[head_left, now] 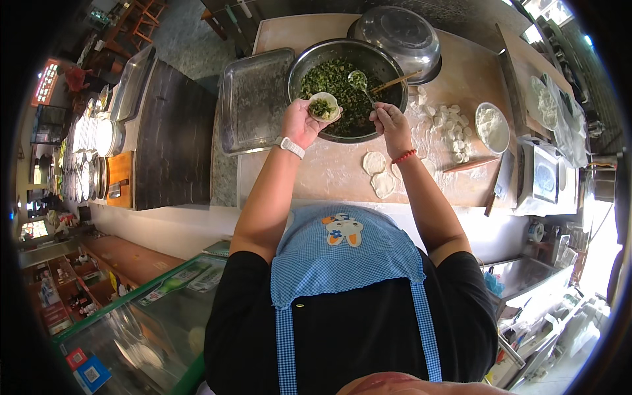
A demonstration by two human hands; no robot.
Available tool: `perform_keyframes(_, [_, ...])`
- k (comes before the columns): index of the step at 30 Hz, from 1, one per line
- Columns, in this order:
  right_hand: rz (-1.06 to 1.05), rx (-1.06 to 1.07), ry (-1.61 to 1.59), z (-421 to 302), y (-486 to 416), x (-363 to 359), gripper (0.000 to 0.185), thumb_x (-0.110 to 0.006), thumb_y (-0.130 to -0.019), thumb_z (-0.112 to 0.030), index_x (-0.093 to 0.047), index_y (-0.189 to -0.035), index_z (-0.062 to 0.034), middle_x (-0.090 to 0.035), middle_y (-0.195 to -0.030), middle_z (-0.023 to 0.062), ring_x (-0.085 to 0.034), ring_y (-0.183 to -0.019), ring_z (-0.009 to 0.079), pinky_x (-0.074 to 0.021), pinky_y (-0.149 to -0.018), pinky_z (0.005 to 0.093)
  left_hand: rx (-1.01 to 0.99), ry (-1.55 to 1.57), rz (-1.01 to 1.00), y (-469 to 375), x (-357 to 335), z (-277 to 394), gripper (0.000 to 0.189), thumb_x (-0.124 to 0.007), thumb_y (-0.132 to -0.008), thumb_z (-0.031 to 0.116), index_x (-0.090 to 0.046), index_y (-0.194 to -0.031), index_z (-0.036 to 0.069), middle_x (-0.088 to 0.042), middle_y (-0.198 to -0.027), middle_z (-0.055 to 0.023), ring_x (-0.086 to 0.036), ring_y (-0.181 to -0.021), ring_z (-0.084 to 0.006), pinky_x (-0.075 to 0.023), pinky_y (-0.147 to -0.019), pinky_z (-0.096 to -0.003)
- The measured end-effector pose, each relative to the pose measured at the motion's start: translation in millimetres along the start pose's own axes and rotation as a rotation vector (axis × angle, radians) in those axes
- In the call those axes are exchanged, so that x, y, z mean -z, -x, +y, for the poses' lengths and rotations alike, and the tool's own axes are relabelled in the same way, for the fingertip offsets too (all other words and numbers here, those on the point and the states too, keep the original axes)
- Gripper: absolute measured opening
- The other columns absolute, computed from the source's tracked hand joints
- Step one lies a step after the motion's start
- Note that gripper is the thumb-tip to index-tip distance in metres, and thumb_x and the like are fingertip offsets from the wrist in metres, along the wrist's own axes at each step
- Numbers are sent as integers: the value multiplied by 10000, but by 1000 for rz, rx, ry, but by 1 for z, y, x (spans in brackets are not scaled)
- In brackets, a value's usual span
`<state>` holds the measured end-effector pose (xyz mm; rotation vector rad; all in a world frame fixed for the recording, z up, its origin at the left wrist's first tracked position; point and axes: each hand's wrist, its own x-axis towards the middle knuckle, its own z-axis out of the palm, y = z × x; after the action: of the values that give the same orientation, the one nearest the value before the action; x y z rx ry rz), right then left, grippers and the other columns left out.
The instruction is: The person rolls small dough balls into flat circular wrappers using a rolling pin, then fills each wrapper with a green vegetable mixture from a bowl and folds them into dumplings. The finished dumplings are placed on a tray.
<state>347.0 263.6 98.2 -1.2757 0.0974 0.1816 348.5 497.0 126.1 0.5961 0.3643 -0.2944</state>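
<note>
On the palm of my left hand lies a round dough wrapper with a mound of chopped green filling on it. My right hand grips the handle of a metal spoon, whose bowl carries some filling. Both hands are over the near side of a large steel mixing bowl with chopped green filling inside. Wooden chopsticks lean on the bowl's right side. Below my hands, flat dough wrappers rest on the floured board; my right forearm partly hides others.
Left of the bowl is a metal tray. An upturned steel basin stands behind. To the right are dough pieces, a bowl of flour, a wooden rolling pin and a cleaver near the board's edge.
</note>
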Motion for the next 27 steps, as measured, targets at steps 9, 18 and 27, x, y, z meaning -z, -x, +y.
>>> perform_keyframes(9, [162,415,1111,-23,1,3,118,-643,-917,-215,-647,-946,-101,-720,-924,78,-691,-829,313,-542,-688,422,53,-173,-34,-5,11,6,403,-367,-940,-42,-426,-1308,-194,-542,-1312,-310,-570,-1220,-419,-484,-1082,-516])
perform_keyframes(18, [-122,862,1110,-58,13,-35,72,-691,-860,-114,-681,-932,-107,-672,-848,60,-665,-809,274,-527,-677,379,80,-338,-46,0,7,9,386,-385,-892,-111,-512,-1254,-148,-619,-1226,-251,-637,-1134,-353,-527,-1026,-464])
perform_keyframes(27, [-190,857,1158,-50,8,-24,66,-688,-872,-137,-674,-924,-100,-672,-851,67,-665,-812,285,-530,-689,390,59,-283,-6,-4,18,5,359,-383,-877,-133,-541,-1200,-138,-628,-1201,-249,-646,-1115,-349,-528,-1026,-462])
